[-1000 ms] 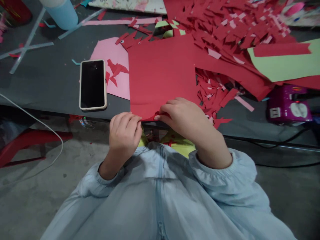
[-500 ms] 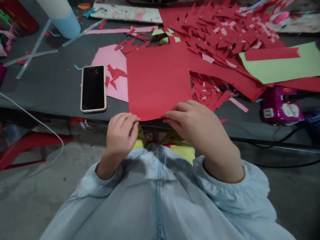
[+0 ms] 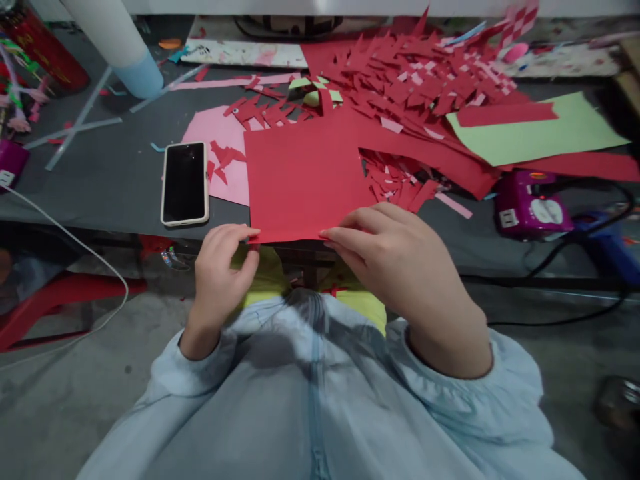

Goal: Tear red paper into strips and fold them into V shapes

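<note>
A red paper sheet (image 3: 305, 180) lies on the dark table, its near edge at the table's front and slightly folded up. My left hand (image 3: 223, 267) pinches the near left corner between thumb and fingers. Farther right along the same edge, my right hand (image 3: 390, 247) has the paper between its thumb and fingertips. Beneath the sheet's left side, pink paper (image 3: 233, 185) sticks out with small red scraps on it. A phone (image 3: 185, 183) with a dark screen is left of the sheet.
Cut red paper pieces (image 3: 400, 80) pile up behind. Green paper (image 3: 530, 143) and a purple glue gun or device (image 3: 530, 207) with cables are at the right. A white-and-blue bottle (image 3: 135, 70) stands at the back left; a white cable (image 3: 75, 233) hangs at the left edge.
My left hand has moved left along the near edge to the paper's corner, and its thumb and fingers are somewhat farther apart. The camera view has shifted slightly. My right hand still holds the edge.
</note>
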